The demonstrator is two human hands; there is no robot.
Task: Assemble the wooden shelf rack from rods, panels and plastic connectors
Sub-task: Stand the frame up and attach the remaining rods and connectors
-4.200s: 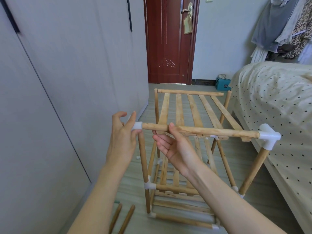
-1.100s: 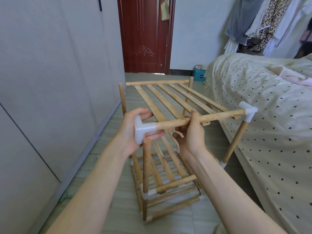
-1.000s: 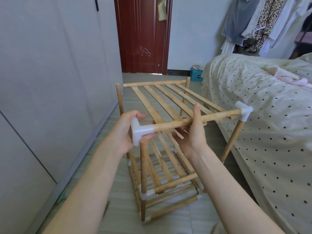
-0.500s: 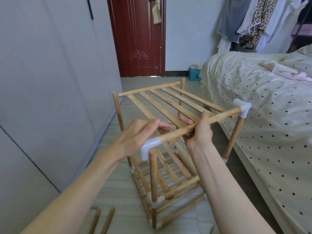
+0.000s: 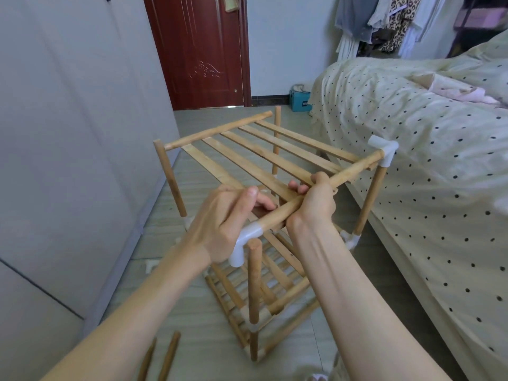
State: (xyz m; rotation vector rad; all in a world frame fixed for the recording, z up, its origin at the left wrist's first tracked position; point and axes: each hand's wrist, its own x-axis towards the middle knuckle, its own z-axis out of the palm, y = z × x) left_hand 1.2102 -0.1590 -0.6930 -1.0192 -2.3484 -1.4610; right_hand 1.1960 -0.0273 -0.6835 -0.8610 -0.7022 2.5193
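A partly built wooden shelf rack stands on the floor between a wardrobe and a bed. Its slatted top panel lies at an angle. My right hand grips the panel's near rod from above. On the rod's left end sits a white plastic corner connector, which my left hand holds, fingers curled round it. The connector's lower socket hangs just left of the near upright post, off its top. A second white connector caps the far right post.
A grey wardrobe runs along the left. A bed with a dotted cover fills the right. Two loose rods lie on the floor at the bottom left. A red door and a small teal box stand behind.
The near rod's left end with its connector has come off the near post and now sits beside it. My left hand shifted over the connector. The view has tilted down.
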